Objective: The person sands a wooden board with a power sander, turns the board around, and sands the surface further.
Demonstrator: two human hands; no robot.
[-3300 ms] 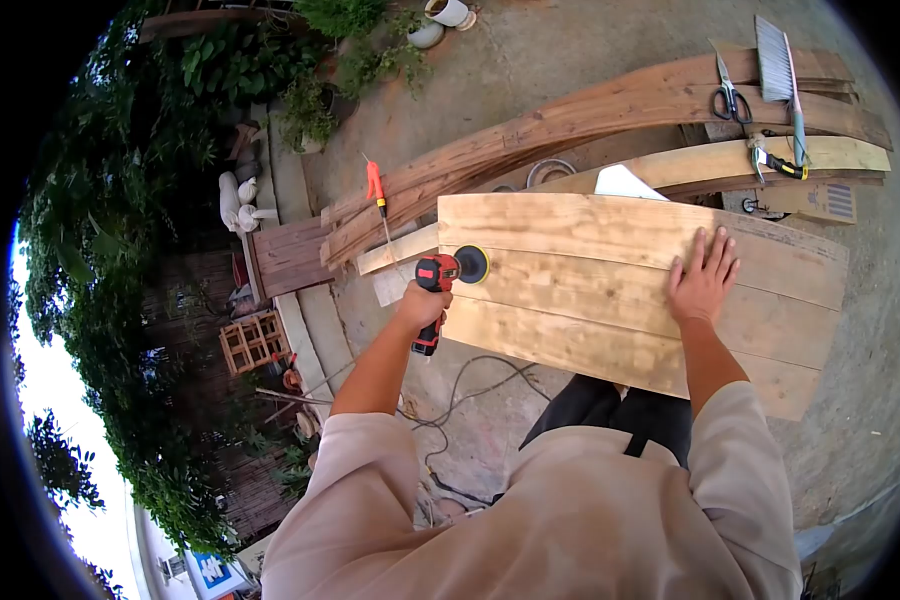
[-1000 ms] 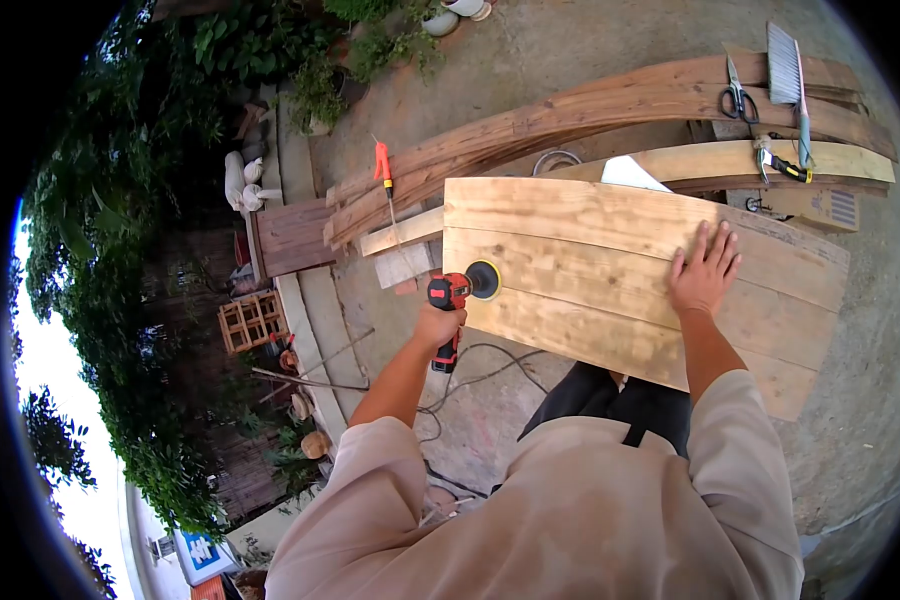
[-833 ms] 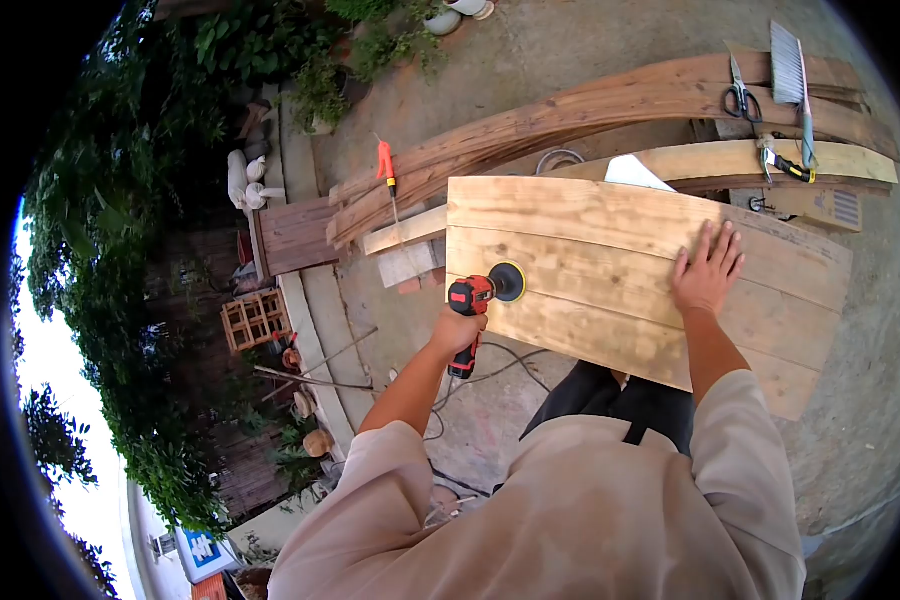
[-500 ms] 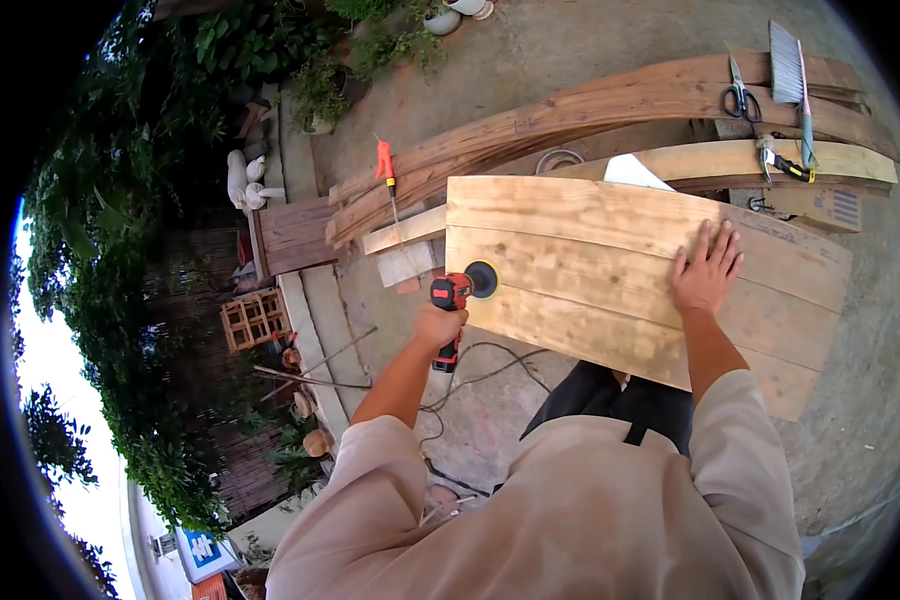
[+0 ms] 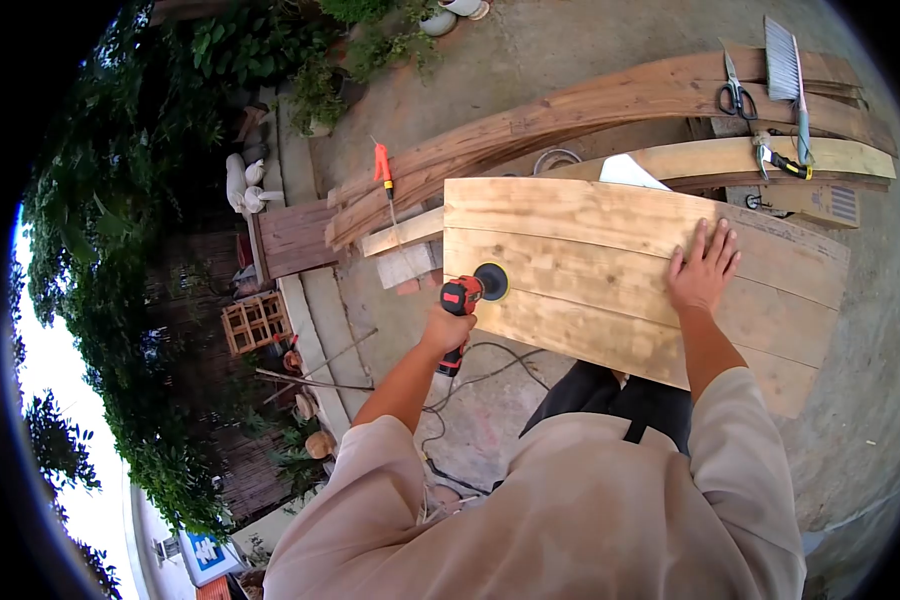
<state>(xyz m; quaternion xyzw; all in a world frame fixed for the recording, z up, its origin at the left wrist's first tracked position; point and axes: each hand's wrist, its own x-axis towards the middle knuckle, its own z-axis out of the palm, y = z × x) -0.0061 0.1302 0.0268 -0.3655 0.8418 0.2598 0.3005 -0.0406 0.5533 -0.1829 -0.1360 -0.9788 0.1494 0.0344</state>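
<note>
Head view: left hand (image 5: 446,330) grips the drill (image 5: 460,297), its disc (image 5: 492,281) at the left end of the wooden panel (image 5: 590,265); right hand (image 5: 701,284), open and flat on top, presumably braces the wood.

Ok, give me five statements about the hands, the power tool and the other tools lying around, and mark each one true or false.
1. The left hand grips the red-and-black power tool. True.
2. The right hand is clenched into a fist. False: it lies with fingers spread on the wooden panel.
3. The tool's round pad is at the left part of the panel. True.
4. The brush and the scissors lie near each other on the brown boards. True.
5. The orange-handled tool lies to the right of the panel. False: it is off to the left.
</note>
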